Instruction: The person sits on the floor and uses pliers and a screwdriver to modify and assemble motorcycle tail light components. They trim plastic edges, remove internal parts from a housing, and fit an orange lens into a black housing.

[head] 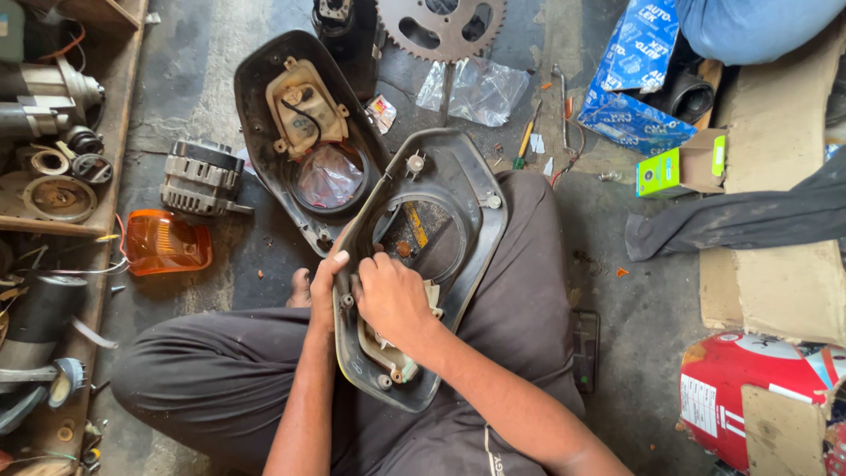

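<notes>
Two hands work on a dark plastic housing (458, 189) resting on the lap: the left hand (324, 280) grips its edge, the right hand (392, 300) pinches inside it. A second housing (264, 97) lies beyond them.

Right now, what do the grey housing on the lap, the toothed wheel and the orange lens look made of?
The housing under both hands looks like moulded plastic: dull dark grey, dusty, with cast-in screw posts. The toothed wheel looks like bare metal, grey with brownish patches, probably steel. The orange lens seems to be translucent plastic, glossy, light showing through.
</notes>
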Motion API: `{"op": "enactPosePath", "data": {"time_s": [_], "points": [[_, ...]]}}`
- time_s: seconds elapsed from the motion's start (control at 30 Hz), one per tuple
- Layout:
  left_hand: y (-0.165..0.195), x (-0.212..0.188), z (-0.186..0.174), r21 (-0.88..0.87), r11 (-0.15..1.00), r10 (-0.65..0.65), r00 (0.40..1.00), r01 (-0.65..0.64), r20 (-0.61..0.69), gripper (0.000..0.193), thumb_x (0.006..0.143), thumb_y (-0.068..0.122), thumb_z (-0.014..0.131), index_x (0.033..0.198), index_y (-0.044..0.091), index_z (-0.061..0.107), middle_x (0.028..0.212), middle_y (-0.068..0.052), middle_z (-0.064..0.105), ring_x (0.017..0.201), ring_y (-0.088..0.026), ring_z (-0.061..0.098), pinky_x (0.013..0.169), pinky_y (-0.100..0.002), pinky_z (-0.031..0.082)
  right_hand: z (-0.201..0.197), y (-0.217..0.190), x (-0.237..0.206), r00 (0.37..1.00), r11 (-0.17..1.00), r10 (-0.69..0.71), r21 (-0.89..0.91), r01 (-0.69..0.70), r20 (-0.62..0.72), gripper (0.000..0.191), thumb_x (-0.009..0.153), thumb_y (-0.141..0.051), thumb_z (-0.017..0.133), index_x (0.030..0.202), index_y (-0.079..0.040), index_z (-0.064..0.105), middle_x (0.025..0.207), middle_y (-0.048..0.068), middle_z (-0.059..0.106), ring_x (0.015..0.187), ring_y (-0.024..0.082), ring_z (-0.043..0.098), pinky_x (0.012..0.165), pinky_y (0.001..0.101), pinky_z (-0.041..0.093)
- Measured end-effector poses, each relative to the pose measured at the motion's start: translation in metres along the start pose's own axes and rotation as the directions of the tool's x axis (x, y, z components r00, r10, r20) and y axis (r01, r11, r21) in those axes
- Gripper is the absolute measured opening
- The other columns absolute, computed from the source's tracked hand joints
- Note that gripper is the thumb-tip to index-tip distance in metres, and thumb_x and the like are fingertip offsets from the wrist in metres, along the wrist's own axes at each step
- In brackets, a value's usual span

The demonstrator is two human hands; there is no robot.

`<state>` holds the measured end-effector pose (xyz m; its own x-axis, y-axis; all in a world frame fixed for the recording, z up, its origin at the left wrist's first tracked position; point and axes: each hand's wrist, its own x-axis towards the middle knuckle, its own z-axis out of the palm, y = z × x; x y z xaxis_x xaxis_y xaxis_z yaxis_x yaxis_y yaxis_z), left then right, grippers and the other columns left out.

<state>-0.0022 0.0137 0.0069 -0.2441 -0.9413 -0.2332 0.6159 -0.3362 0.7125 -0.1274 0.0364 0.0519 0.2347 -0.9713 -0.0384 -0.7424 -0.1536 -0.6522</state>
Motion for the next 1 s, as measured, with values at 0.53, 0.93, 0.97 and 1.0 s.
{"op": "enactPosePath", "data": {"time_s": [0.53,0.93,0.97,1.0], "points": [[0.006,0.002,-0.016,0.123,0.987,0.099,0.995,-0.099,0.005,0.069,0.091,0.027,0.055,0.152,-0.006,0.044,0.151,-0.015,0.051,0.139,-0.024,0.048,0.119,-0.034,0.030,0.011,-0.001,0.007,0.979,0.979,-0.171,0.093,0.182,-0.111,0.026,0.071,-0.001,0.068,0.095,0.002,0.058,0.099,0.023,0.060,0.092,0.046,0.061,0.077,0.0512,0.051],[0.013,-0.011,-0.036,0.190,0.977,0.100,0.995,-0.098,0.001,0.069,0.093,0.030,0.052,0.152,-0.005,0.045,0.143,-0.014,0.057,0.126,-0.020,0.054,0.111,-0.031,0.038,0.018,-0.021,0.013,0.981,0.977,-0.176,0.106,0.184,-0.075,0.029,0.071,-0.002,0.069,0.097,0.004,0.059,0.097,0.021,0.061,0.089,0.045,0.063,0.073,0.0497,0.051],[0.013,-0.010,-0.037,0.210,0.971,0.112,0.994,-0.110,0.001,0.069,0.093,0.029,0.052,0.152,-0.005,0.045,0.144,-0.014,0.057,0.128,-0.018,0.054,0.112,-0.030,0.037,0.018,-0.021,0.013,0.984,0.977,-0.166,0.121,0.173,-0.069,0.029,0.070,-0.001,0.068,0.097,0.004,0.058,0.096,0.021,0.060,0.087,0.045,0.062,0.072,0.0495,0.051],[0.013,-0.010,-0.038,0.231,0.965,0.124,0.992,-0.121,0.000,0.068,0.093,0.029,0.052,0.151,-0.005,0.045,0.145,-0.014,0.057,0.130,-0.017,0.054,0.113,-0.029,0.037,0.019,-0.022,0.013,0.986,0.977,-0.156,0.137,0.163,-0.063,0.030,0.069,0.000,0.068,0.096,0.005,0.057,0.094,0.022,0.059,0.086,0.044,0.062,0.071,0.0492,0.051]]}}
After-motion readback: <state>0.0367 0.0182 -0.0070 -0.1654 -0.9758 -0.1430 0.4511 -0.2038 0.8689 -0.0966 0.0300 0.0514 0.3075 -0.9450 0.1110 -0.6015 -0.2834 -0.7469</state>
